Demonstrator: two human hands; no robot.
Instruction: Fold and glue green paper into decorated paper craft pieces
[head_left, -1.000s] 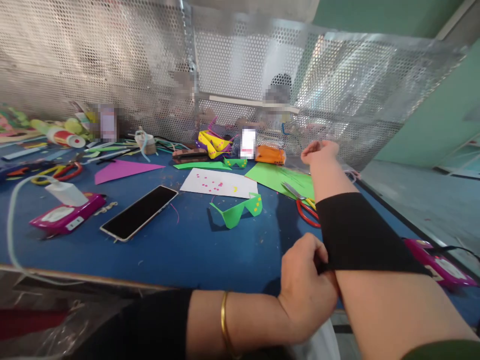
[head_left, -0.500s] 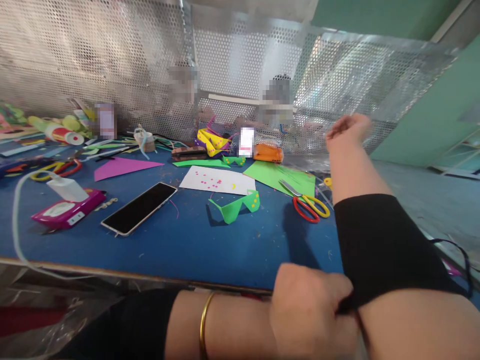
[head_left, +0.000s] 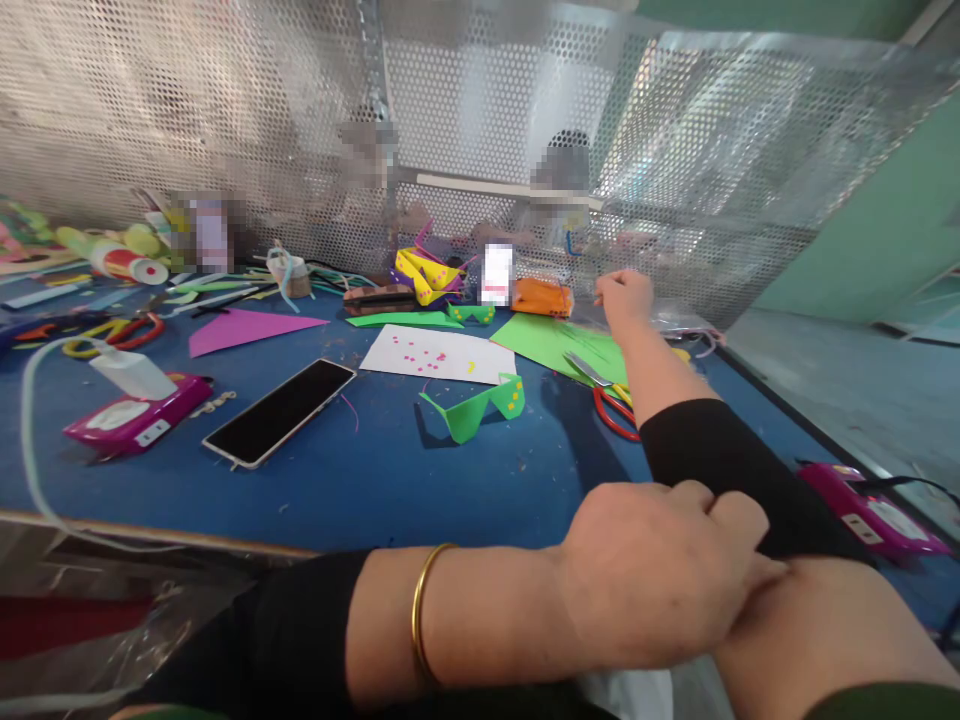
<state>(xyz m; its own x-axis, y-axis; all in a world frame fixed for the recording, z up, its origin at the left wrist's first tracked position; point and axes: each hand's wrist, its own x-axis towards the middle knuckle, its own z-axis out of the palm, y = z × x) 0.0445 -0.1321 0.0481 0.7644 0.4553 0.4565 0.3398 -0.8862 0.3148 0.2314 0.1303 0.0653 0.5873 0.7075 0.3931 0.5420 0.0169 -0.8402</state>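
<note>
My left hand (head_left: 667,570), a gold bangle (head_left: 421,610) on its wrist, is closed on the edge of the black sleeve (head_left: 742,470) around my right forearm. My right hand (head_left: 628,298) is raised above the far right of the table, fingers curled in, with nothing visible in them. Below my right forearm lie scissors (head_left: 616,412) with red and yellow handles, partly hidden by the arm. Their blades rest on a green sheet (head_left: 544,338). Green paper glasses (head_left: 472,412) with yellow squares stand mid-table, in front of a white sheet (head_left: 420,352) dotted with small pink pieces.
A phone (head_left: 279,412) and a purple power strip (head_left: 142,415) with a white charger lie left, and another purple strip (head_left: 870,510) at right. Behind are a pink sheet (head_left: 247,330), an orange pouch (head_left: 541,298) and paper strips. A perforated metal screen (head_left: 480,110) backs the blue table.
My right hand has moved left and lower, and its forearm now covers part of the scissors. My left hand has shifted right and up along the right arm, to the sleeve's edge nearer the elbow.
</note>
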